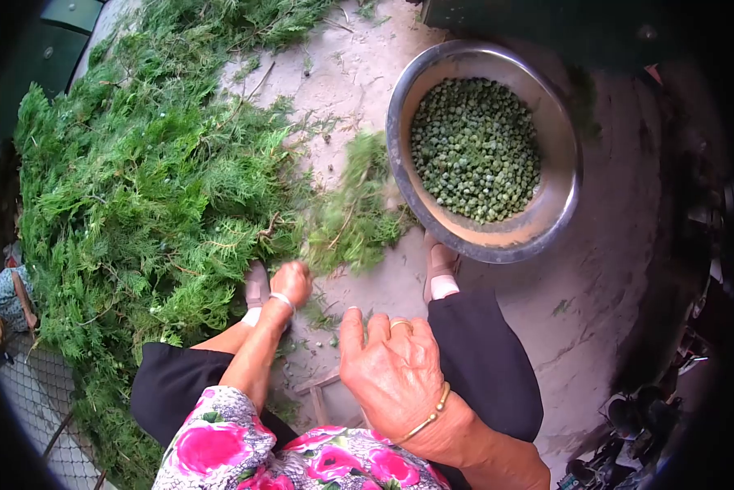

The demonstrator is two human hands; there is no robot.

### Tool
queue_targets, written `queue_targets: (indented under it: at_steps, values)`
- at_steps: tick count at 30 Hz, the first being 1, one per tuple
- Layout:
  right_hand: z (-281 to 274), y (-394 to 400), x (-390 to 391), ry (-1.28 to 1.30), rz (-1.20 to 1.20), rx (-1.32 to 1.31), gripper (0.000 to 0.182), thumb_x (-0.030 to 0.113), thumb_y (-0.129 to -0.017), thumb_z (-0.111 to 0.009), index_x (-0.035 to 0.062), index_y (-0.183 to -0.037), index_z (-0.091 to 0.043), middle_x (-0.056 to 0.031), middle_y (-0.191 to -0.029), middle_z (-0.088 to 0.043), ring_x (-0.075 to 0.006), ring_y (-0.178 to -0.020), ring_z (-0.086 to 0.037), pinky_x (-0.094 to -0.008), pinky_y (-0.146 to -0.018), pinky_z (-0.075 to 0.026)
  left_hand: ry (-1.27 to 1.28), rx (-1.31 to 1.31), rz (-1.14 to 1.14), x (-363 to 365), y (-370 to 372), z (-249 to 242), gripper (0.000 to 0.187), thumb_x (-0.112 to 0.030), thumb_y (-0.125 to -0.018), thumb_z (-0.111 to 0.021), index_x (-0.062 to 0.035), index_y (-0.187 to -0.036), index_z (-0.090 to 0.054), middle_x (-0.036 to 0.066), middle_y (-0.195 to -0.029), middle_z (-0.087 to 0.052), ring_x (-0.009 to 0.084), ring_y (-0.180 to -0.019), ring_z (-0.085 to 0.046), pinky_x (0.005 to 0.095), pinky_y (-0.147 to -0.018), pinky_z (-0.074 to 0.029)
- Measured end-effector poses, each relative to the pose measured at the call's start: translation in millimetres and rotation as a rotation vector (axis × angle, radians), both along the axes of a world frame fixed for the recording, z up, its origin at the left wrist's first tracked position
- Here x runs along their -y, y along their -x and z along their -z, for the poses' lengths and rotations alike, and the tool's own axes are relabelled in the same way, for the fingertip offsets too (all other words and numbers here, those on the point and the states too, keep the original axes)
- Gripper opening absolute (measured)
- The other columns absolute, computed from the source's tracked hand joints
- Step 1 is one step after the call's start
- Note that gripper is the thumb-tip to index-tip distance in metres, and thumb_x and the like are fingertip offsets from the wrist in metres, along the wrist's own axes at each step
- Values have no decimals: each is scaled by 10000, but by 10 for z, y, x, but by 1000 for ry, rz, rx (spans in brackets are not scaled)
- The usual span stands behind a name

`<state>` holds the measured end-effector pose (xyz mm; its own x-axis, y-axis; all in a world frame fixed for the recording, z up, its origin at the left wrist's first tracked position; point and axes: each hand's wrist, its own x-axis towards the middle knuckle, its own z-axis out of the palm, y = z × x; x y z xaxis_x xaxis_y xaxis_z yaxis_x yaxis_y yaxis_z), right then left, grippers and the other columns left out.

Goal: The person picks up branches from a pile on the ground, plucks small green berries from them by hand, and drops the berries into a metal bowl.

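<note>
My left hand point(292, 283), with a pale bracelet at the wrist, is closed in a fist above the ground between my feet. A feathery green evergreen branch point(355, 208), smeared by motion, reaches up and away from it; its stem seems to run into the fist. My right hand point(393, 367) is nearer to me, back upward and fingers curled under, with a ring and a gold bangle. What its fingers hold, if anything, is hidden. Beyond it, a metal basin point(571, 175) holds a heap of small green cones point(477, 151).
A large pile of cut evergreen branches point(155, 196) covers the left. Scattered bits lie on the concrete floor point(587, 269). At the far left is another person point(12, 302) by a wire mesh point(36, 392). Dark clutter point(628, 425) stands at lower right.
</note>
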<state>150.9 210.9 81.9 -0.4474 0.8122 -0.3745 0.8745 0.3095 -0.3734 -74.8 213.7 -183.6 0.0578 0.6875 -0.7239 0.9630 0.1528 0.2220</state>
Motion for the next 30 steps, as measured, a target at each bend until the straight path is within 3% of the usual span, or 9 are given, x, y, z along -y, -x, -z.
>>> queue_targets:
  at_steps: [1,3,5,8,12,16,19,21,30]
  values:
    - [-2,14,0,2,2,-2,437,141,-717,-608,-68,-1098,-562,-163,-771,-620,-240,-696,-607,-369,-641,-424,2,-2,2,57,-39,-89,326,-300,-745,-693,-18,-897,-634,213,-844,-625,372,-849,-613,415,-723,-499]
    - [6,44,3,-22,29,8,420,136,-723,-604,-66,-1089,-565,-168,-772,-619,-242,-695,-607,-368,-644,-425,-212,-278,183,170,-208,-241,766,-381,-655,-781,11,-1229,-458,268,-1181,-493,424,-1138,-460,496,-869,-429]
    - [24,68,8,-19,32,9,412,135,-726,-600,-67,-1083,-566,-168,-772,-618,-241,-694,-606,-369,-643,-425,-275,-107,75,-42,-376,-169,1111,-443,-574,-830,36,-1365,-214,277,-1328,-305,464,-1259,-269,574,-935,-335]
    - [23,102,-10,-7,20,5,395,131,-733,-590,-68,-1074,-568,-169,-770,-615,-240,-687,-602,-370,-641,-426,-381,-124,117,-443,-812,-135,1182,-471,-544,-838,9,-1404,-184,274,-1340,-326,466,-1236,-314,568,-927,-370]
    - [67,99,-40,-33,20,-3,380,130,-741,-578,-68,-1066,-571,-168,-761,-609,-237,-672,-593,-366,-629,-425,-39,-135,22,-629,-1301,208,1303,-464,-534,-851,-220,-1470,23,240,-1494,-57,541,-1329,-101,706,-922,-313]
    - [127,58,-39,-4,33,17,393,138,-731,-585,-64,-1068,-571,-164,-751,-604,-231,-669,-591,-363,-605,-418,-252,-166,240,-388,-1384,892,978,-130,-631,-772,-347,-1413,-227,248,-1478,-103,517,-1252,-327,609,-825,-450]
    - [117,30,-24,-2,14,16,381,140,-732,-582,-51,-1061,-575,-155,-746,-608,-229,-672,-599,-363,-594,-416,-343,70,200,-518,-1189,984,466,5,-661,-609,-176,-1078,-506,275,-1236,-395,414,-808,-592,489,-689,-501]
    - [100,21,-17,-10,24,20,414,127,-698,-595,-52,-1070,-562,-138,-738,-585,-235,-674,-594,-359,-601,-422,-367,90,198,-615,-1009,986,391,10,-661,-596,-146,-1010,-511,276,-1161,-430,423,-787,-584,499,-678,-494]
    - [108,-94,-44,-86,63,8,332,223,-743,-669,-7,-939,-531,-165,-746,-617,-323,-701,-635,-429,-639,-480,-700,428,-72,-690,-286,-681,238,51,-609,-505,-34,-831,-515,241,-746,-561,422,-720,-557,484,-633,-451]
